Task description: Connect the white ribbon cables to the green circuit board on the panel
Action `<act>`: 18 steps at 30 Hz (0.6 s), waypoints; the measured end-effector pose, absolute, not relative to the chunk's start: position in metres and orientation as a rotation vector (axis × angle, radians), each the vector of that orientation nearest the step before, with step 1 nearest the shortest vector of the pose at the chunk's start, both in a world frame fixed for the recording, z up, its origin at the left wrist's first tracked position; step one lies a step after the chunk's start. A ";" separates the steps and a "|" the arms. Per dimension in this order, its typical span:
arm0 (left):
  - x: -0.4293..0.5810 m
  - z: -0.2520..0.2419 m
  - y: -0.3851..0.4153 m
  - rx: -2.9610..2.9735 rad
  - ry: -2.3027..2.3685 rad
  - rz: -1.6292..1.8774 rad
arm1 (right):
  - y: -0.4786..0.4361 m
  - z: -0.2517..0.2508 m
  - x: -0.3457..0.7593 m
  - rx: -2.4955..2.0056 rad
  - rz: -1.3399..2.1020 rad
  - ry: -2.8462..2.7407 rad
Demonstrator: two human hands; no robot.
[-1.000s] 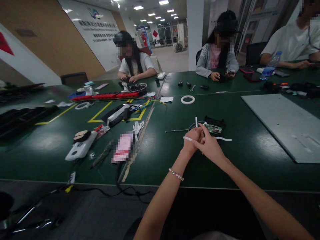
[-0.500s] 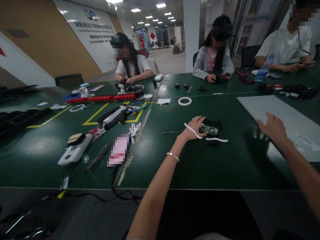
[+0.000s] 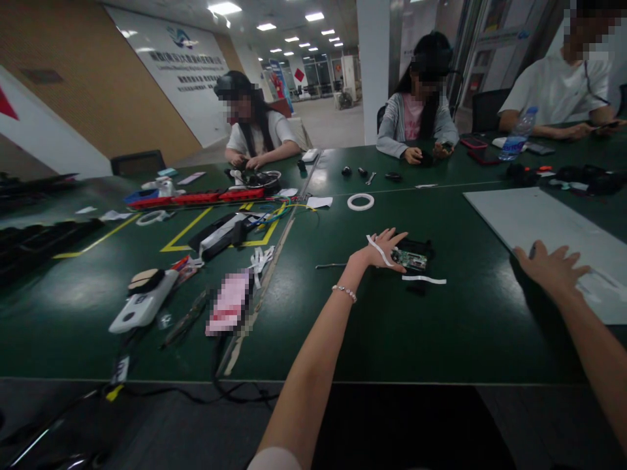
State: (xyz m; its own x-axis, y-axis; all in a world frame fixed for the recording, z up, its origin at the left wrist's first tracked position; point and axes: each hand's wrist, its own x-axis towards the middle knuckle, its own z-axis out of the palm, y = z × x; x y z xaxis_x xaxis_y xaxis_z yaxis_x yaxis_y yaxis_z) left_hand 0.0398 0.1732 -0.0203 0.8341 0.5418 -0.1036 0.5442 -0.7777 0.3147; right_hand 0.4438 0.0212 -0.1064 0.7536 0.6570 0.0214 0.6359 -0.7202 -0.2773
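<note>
My left hand (image 3: pixel 383 251) rests with fingers spread at the left edge of a black device with an exposed green circuit board (image 3: pixel 414 260). Across the back of that hand lies a white strip (image 3: pixel 379 250). A second white strip (image 3: pixel 424 279) is on the table just in front of the device. To the left of my wrist lies a thin metal rod (image 3: pixel 330 266), like a screwdriver shaft. My right hand (image 3: pixel 553 269) is spread open over the near left edge of a large white board (image 3: pixel 548 215); a small dark spot shows by its fingertips, too small to name.
A white tape ring (image 3: pixel 361 202) lies beyond my left hand, with a wrench (image 3: pixel 371 177) farther back. Left of me are a pink-screened phone (image 3: pixel 229 301) and a white device (image 3: pixel 144 303). A water bottle (image 3: pixel 518 136) stands at the back right. Several people sit opposite.
My right hand has lowered towards the white board's edge and its fingers have spread. The fingers of my left hand have spread wider beside the device.
</note>
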 end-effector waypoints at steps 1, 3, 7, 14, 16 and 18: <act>0.040 -0.020 0.175 2.677 0.815 -0.022 | 0.021 -0.106 0.444 -2.690 0.121 -1.011; 0.041 -0.020 0.177 2.661 0.795 -0.040 | 0.021 -0.105 0.443 -2.703 0.123 -1.010; 0.041 -0.022 0.181 2.626 0.763 0.007 | 0.020 -0.105 0.443 -2.693 0.096 -1.057; 0.038 -0.018 0.173 2.562 0.665 0.229 | 0.018 -0.105 0.440 -2.662 0.110 -1.115; 0.032 -0.013 0.167 2.541 0.662 0.291 | 0.017 -0.105 0.438 -2.642 0.096 -1.171; 0.022 -0.007 0.161 2.531 0.682 0.363 | 0.016 -0.105 0.435 -2.632 0.087 -1.231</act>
State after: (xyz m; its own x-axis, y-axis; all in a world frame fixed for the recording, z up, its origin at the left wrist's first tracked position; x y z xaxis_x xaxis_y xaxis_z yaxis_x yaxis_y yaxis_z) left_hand 0.0218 0.1613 -0.0069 0.8395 0.5289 0.1243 0.3984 -0.7548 0.5212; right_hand 0.4355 0.0156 -0.1045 0.6443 0.7634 0.0451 0.7495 -0.6187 -0.2358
